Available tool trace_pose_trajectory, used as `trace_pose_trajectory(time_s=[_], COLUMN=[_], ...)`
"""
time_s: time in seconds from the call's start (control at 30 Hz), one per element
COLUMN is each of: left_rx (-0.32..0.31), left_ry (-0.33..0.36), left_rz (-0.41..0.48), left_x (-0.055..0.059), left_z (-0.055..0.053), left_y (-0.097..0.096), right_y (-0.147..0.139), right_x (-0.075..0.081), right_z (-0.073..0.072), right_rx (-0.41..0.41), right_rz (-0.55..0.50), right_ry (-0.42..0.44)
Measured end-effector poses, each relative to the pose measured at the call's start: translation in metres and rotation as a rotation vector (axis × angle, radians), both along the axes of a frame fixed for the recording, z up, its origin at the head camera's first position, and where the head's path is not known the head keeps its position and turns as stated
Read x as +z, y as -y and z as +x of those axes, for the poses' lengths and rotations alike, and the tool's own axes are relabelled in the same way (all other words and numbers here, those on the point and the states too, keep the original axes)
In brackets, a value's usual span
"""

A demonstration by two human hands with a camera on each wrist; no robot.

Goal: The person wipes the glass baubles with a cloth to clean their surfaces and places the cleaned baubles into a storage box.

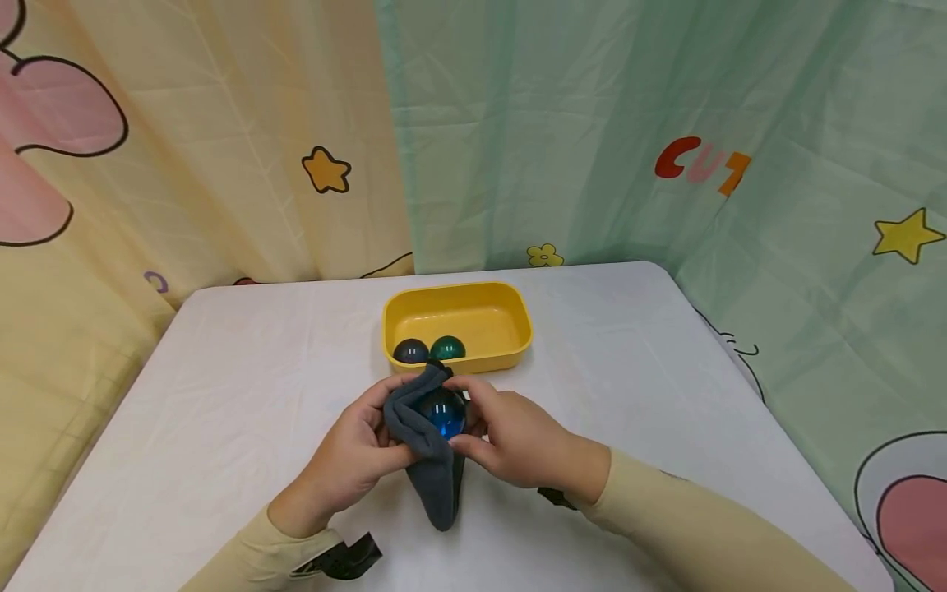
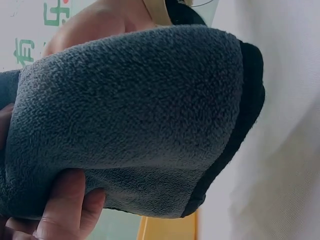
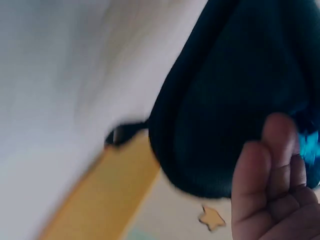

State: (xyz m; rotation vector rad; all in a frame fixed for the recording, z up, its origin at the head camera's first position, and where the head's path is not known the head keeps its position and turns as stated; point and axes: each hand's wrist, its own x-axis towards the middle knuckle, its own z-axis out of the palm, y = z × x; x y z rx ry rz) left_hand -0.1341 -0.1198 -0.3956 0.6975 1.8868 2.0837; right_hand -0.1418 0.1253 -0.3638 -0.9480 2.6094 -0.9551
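A dark grey-blue plush cloth (image 1: 436,493) with a black edging drapes down between the two hands, in front of the yellow box. My left hand (image 1: 362,448) grips the cloth from the left; in the left wrist view its fingers (image 2: 67,210) press into the fleecy cloth (image 2: 130,100). A clear blue ball (image 1: 446,415) lies against the cloth's fold. From the right, my right hand (image 1: 514,427) holds the ball between thumb and fingers. In the right wrist view the dark cloth (image 3: 235,110) hides most of the ball (image 3: 309,150), and fingers (image 3: 280,140) touch both.
Just beyond the hands stands a yellow plastic box (image 1: 488,362) on a white-covered table (image 1: 629,370). Inside it, near the front left, sit a dark ball (image 1: 411,351) and a green ball (image 1: 447,348). Patterned curtains (image 1: 592,107) surround the table's far side.
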Motion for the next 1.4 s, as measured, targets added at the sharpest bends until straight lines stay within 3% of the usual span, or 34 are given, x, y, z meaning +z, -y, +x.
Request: trace_pose_trajectory(time_s=[0.07,0.1,0.17,0.33,0.47,0.67,0.73,0.83,1.03,1.13,1.2,1.27,1.4], left_rx=[0.006,0.013,0.027,0.055,0.074,0.047,0.032,0.015,0.003,0.013,0.025,0.043,0.047], left_ry=[0.008,0.015,0.028,0.054,0.068,0.07,0.063,0.046,0.027,0.033,0.032,0.046,0.074], left_rz=[-0.013,-0.02,-0.033,-0.037,0.002,0.048,0.051,0.052,0.033,0.019,0.009,0.004,0.021], left_x=[-0.0006,-0.0009,-0.0018,-0.0024,-0.0009,0.001,0.001,0.0007,-0.001,-0.0015,-0.0015,-0.0014,-0.0022], left_z=[0.0004,0.0006,0.0008,0.0007,0.0002,-0.0001,-0.0001,0.0,0.0007,0.0006,0.0002,-0.0007,-0.0013], left_y=[0.0,-0.0001,-0.0001,-0.0008,-0.0002,0.0017,0.0022,0.003,0.0043,0.0037,0.0032,0.0032,0.0037], right_y=[0.0013,0.0022,0.0045,0.007,0.005,0.0033,0.0032,0.004,0.0062,0.0079,0.0085,0.0094,0.0095], right_x=[-0.002,-0.0031,-0.0049,-0.0057,-0.0033,-0.0016,-0.0014,0.0001,-0.0003,-0.002,-0.0022,-0.0018,-0.0029], right_z=[0.001,0.0016,0.0033,0.0052,0.0022,-0.0019,-0.0024,-0.0021,0.0005,0.0013,0.0031,0.0039,0.0027], right_rx=[-0.041,-0.056,-0.075,-0.055,0.02,0.075,0.081,0.073,-0.064,-0.105,-0.089,-0.054,0.024], right_rz=[-0.102,-0.114,-0.064,0.168,0.189,0.188,0.169,0.146,-0.024,-0.069,-0.034,0.054,0.232], right_ry=[0.17,0.199,0.166,-0.1,-0.211,-0.607,-0.674,-0.594,-0.004,0.143,0.131,0.063,-0.224])
